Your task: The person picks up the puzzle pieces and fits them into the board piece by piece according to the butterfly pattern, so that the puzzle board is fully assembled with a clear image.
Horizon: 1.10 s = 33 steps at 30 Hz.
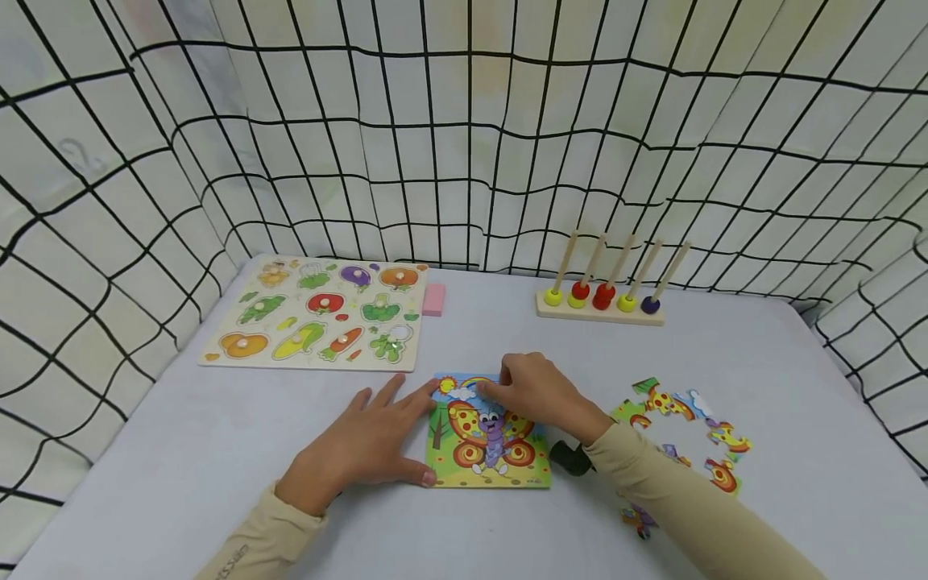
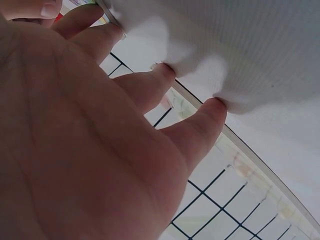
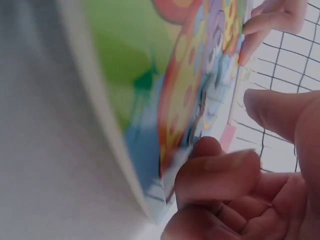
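Note:
A square butterfly puzzle board (image 1: pixel 453 459) lies on the white table. My left hand (image 1: pixel 370 443) steadies its left side, thumb near the bottom corner and index finger near the top corner, the other fingers spread. In the left wrist view that left hand (image 2: pixel 90 135) has fingertips on the tabletop. Over the board's upper right is my right hand (image 1: pixel 540 395). The right wrist view has the right hand (image 3: pixel 225 185) with bent fingers against a puzzle piece (image 3: pixel 177 115) whose edge looks slightly raised; the thumb stands apart. Whether the piece is gripped is unclear.
Loose puzzle pieces (image 1: pixel 721 475) are scattered on the right, partly behind the right sleeve. A vegetable peg board (image 1: pixel 264 326) lies at the back left, beside a pink block (image 1: pixel 433 300). At the back stands a bead-and-peg counter (image 1: pixel 600 312). Black netting (image 1: pixel 435 125) encloses the table.

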Each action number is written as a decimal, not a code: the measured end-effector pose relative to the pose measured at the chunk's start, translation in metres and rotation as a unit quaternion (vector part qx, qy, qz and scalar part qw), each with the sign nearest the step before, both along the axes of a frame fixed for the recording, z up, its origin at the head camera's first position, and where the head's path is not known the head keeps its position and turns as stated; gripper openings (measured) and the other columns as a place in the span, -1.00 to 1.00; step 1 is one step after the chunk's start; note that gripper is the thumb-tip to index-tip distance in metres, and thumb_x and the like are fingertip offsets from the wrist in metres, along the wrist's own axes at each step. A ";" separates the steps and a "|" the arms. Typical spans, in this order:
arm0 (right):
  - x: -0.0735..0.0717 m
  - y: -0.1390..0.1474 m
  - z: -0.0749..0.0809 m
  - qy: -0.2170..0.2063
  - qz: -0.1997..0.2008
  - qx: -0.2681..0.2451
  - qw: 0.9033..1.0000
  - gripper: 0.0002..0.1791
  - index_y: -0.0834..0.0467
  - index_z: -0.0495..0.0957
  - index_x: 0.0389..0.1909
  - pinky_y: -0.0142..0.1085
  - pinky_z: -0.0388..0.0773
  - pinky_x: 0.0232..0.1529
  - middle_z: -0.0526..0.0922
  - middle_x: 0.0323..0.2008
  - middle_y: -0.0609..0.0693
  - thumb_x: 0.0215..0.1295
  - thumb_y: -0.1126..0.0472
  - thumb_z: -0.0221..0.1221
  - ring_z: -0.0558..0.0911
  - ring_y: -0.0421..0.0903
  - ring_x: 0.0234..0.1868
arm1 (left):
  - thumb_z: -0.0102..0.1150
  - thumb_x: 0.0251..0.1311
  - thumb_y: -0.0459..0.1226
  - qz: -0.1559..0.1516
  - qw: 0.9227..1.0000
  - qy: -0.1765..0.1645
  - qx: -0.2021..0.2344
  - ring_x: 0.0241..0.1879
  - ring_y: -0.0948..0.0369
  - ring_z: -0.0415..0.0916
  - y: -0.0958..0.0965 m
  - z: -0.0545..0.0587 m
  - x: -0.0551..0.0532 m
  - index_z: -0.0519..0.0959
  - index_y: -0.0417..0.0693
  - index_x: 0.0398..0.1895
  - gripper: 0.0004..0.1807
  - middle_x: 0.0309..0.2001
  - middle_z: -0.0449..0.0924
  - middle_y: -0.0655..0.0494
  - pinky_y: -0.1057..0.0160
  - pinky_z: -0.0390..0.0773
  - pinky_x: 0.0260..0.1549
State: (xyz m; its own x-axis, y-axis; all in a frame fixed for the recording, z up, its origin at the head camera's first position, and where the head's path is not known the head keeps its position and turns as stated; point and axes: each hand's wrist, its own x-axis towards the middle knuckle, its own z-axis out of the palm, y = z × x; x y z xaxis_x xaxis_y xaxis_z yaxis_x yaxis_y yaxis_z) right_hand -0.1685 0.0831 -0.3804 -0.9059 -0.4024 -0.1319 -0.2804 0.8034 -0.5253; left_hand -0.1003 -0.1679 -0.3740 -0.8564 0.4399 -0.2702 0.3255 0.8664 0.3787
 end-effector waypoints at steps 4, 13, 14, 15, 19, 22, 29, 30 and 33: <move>0.003 0.010 0.003 0.015 0.005 -0.027 1.000 -0.68 0.19 0.62 -0.22 -0.32 0.49 -0.49 0.59 -0.49 -0.07 0.49 -0.02 0.35 0.51 -0.15 -0.51 | 0.65 -0.01 0.21 0.003 1.000 -0.002 -0.002 0.67 -0.22 -0.16 -0.002 -0.001 0.000 0.44 0.04 0.54 0.06 0.70 0.10 0.12 -0.52 -0.05 0.47; 0.010 0.035 0.007 0.045 0.003 -0.071 0.996 -0.74 0.22 0.68 -0.06 -0.20 0.63 -0.24 0.65 -0.23 0.01 0.50 0.09 0.34 0.59 -0.05 -0.20 | 0.65 -0.01 0.19 0.007 1.000 -0.006 0.002 0.68 -0.23 -0.17 -0.007 -0.002 0.002 0.44 0.04 0.53 0.04 0.71 0.07 0.11 -0.53 -0.07 0.47; 0.010 0.038 0.007 0.051 -0.001 -0.072 0.996 -0.74 0.23 0.69 -0.04 -0.16 0.65 -0.16 0.65 -0.17 0.03 0.49 0.10 0.35 0.60 -0.02 -0.13 | 0.65 -0.01 0.19 0.007 1.000 -0.006 0.002 0.67 -0.23 -0.17 -0.007 -0.002 0.003 0.44 0.05 0.53 0.04 0.71 0.07 0.11 -0.53 -0.07 0.47; 0.011 0.040 0.007 0.058 -0.004 -0.073 0.996 -0.73 0.23 0.69 -0.02 -0.12 0.66 -0.09 0.66 -0.11 0.06 0.49 0.11 0.35 0.61 0.02 -0.07 | 0.65 -0.02 0.19 0.007 1.000 -0.005 0.004 0.67 -0.24 -0.16 -0.006 -0.002 0.003 0.44 0.05 0.53 0.04 0.71 0.07 0.10 -0.53 -0.06 0.47; 0.014 0.052 0.007 0.078 -0.013 -0.077 0.994 -0.68 0.26 0.69 0.08 0.07 0.62 0.15 0.66 0.08 0.14 0.49 0.12 0.35 0.58 0.14 0.16 | 0.66 -0.02 0.20 0.006 1.000 -0.004 0.005 0.67 -0.24 -0.15 -0.005 -0.001 0.003 0.43 0.05 0.54 0.06 0.70 0.09 0.10 -0.52 -0.06 0.47; 0.016 0.060 0.007 0.083 -0.017 -0.078 0.993 -0.66 0.24 0.68 0.12 0.14 0.58 0.22 0.65 0.17 0.16 0.51 0.09 0.33 0.56 0.18 0.25 | 0.66 -0.02 0.19 0.003 1.000 -0.002 0.007 0.67 -0.24 -0.15 -0.004 0.000 0.003 0.42 0.05 0.55 0.06 0.70 0.11 0.10 -0.52 -0.05 0.48; 0.020 0.079 0.007 0.104 -0.032 -0.083 0.991 -0.65 0.23 0.67 0.17 0.20 0.55 0.24 0.63 0.24 0.18 0.52 0.12 0.32 0.51 0.23 0.31 | 0.65 -0.01 0.20 -0.002 1.000 0.000 0.006 0.67 -0.23 -0.15 -0.001 0.000 0.002 0.41 0.04 0.55 0.07 0.70 0.10 0.10 -0.52 -0.06 0.47; 0.020 0.082 0.006 0.109 -0.035 -0.084 0.990 -0.65 0.24 0.67 0.18 0.22 0.54 0.26 0.63 0.25 0.19 0.52 0.13 0.33 0.51 0.24 0.32 | 0.64 -0.01 0.21 -0.003 1.000 0.001 0.006 0.67 -0.23 -0.15 -0.001 0.001 0.001 0.41 0.04 0.56 0.08 0.70 0.10 0.10 -0.52 -0.06 0.48; 0.020 0.090 0.006 0.115 -0.043 -0.083 0.989 -0.63 0.25 0.67 0.20 0.24 0.54 0.27 0.62 0.27 0.20 0.50 0.15 0.35 0.49 0.25 0.35 | 0.65 -0.01 0.20 -0.004 1.000 0.000 0.006 0.67 -0.23 -0.16 0.000 0.001 0.001 0.40 0.03 0.57 0.09 0.70 0.11 0.09 -0.51 -0.06 0.48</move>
